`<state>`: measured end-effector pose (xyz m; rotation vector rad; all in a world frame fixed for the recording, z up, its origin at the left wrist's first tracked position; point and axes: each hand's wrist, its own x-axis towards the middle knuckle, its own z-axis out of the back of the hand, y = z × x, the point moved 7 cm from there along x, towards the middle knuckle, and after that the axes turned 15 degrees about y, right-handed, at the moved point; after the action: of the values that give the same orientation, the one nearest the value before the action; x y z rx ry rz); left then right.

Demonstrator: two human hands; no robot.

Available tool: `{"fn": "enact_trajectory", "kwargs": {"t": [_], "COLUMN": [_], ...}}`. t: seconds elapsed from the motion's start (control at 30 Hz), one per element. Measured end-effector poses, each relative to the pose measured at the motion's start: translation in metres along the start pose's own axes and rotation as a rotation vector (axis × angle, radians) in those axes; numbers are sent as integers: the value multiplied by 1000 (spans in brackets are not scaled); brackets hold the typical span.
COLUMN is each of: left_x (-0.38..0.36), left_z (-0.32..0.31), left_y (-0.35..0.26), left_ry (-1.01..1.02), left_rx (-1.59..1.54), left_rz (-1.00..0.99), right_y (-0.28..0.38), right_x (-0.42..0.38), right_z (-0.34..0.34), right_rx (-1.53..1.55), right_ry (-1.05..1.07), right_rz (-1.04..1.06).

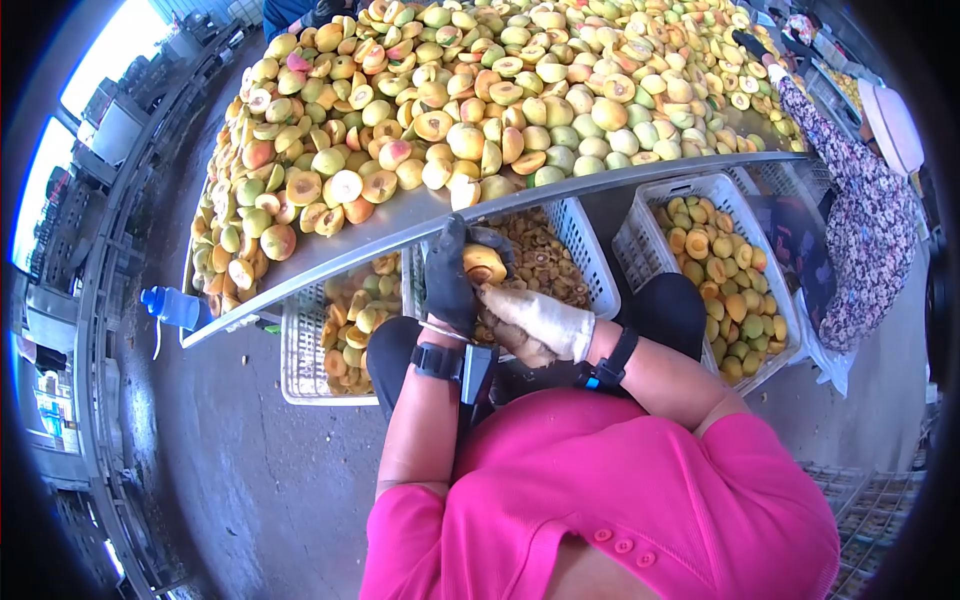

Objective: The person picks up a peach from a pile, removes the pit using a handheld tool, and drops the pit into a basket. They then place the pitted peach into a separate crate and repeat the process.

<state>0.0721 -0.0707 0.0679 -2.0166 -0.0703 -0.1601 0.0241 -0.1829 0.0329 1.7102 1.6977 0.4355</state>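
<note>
Below the edge of the metal tabletop (400,222), the left hand (450,285), in a dark glove, is wrapped around a halved peach (484,265), cut face showing. The right hand (535,322), in a pale glove, is curled just beneath it with fingertips at the fruit. Under both sits a white crate (585,262) of pits; another crate (690,195) holds halves.

- Halved fruit (480,110) is heaped on the bench (400,222).
- Three crates are set under the bench: the left crate (305,345), the middle crate (585,260), the right crate (640,235).
- A bottle (172,306) is placed at the bench's left end.
</note>
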Motion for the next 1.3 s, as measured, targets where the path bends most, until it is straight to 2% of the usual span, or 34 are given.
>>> {"fn": "enact_trajectory", "kwargs": {"t": [0.03,0.17,0.27,0.33,0.37,0.47,0.53,0.6,0.67,0.7,0.8,0.83,0.87,0.9,0.93,0.97,1.0,1.03,1.07,1.1,1.13,1.2,1.27,1.3], "left_x": [1,-2,0,3,1,-8,-16,-33,-53,-56,-45,-35,-25,-11,6,25,45,60,77,91,101,107,107,108], "left_z": [3,2,16,24,29,56,87,119,153,160,186,183,190,214,230,242,243,250,274,280,295,293,278,249], "left_y": [7,15,31,41,38,28,-7,-54,-88,-104,-113,-119,-116,-108,-105,-103,-106,-105,-100,-95,-89,-83,-80,-82], "left_ry": [-41,-89,-124,-140,-230,-326,-288,-162,-476,-500,-488,-448,-449,-455,-364,-381,-341,-329,-310,-314,-233,-139,-197,-143], "left_rx": [-152,-358,-530,-705,-689,-667,-506,35,583,816,1095,1354,1316,1373,1534,1480,1581,1500,1638,1658,1732,1826,1777,1721], "left_rz": [9,28,33,47,4,-41,-197,-223,-158,-244,-204,-187,-162,-152,-183,-143,-102,-21,-37,36,4,86,42,151], "right_y": [1,-3,1,6,10,23,30,41,58,65,79,78,70,64,60,58,59,51,52,61,67,66,58,59], "right_x": [-3,1,3,2,0,6,7,4,4,6,14,17,25,28,30,32,37,47,46,37,33,33,54,56], "right_z": [-1,4,4,-6,-10,-5,13,23,24,25,28,31,37,37,34,34,38,44,46,45,39,41,60,61], "right_rx": [69,297,333,453,512,499,485,441,401,364,305,298,393,454,455,353,181,164,133,71,13,63,110,118], "right_ry": [-40,86,197,388,484,440,228,76,46,42,6,-3,75,53,49,-2,-27,-6,17,-38,-71,-51,-38,-14], "right_rz": [-3,-37,20,120,169,217,245,277,300,311,301,288,241,218,208,245,259,209,218,266,286,278,347,339]}}
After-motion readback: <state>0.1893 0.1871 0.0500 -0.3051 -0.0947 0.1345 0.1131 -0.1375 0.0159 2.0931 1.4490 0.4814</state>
